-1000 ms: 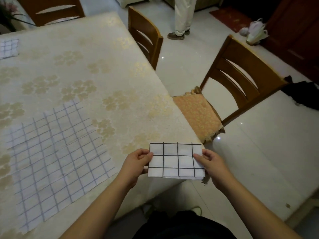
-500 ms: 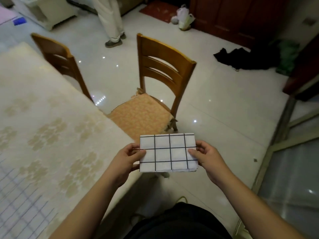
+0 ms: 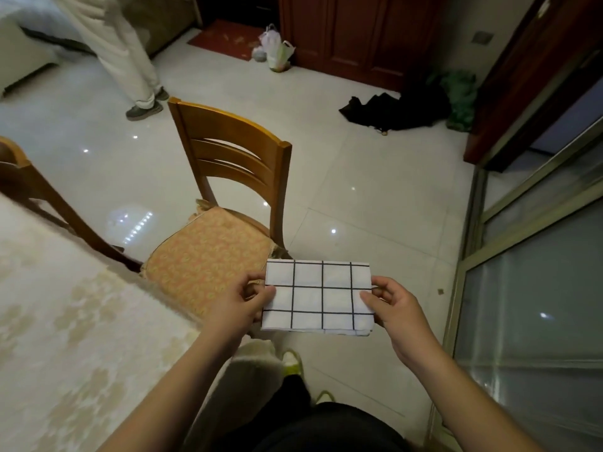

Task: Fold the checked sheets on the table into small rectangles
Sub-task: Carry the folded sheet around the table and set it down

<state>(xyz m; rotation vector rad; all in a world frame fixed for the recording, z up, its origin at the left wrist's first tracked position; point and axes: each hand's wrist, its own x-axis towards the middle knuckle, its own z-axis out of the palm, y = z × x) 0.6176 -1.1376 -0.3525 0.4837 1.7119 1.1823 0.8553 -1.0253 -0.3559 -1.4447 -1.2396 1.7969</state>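
Two hands pinch the folded checked sheet (image 3: pixel 318 296) mid-air, off the table (image 3: pixel 65 321) edge: left hand (image 3: pixel 239 308) and right hand (image 3: pixel 396 313) on the short sides. Looks light, limp, layered; likely splays unless gripped across all layers at the edges

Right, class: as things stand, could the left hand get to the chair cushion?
Probably yes, though not freely. The cushion lies just beyond the left hand with nothing between them, but that hand is pinching the folded sheet, which the right hand holds too, so it would have to let go first.
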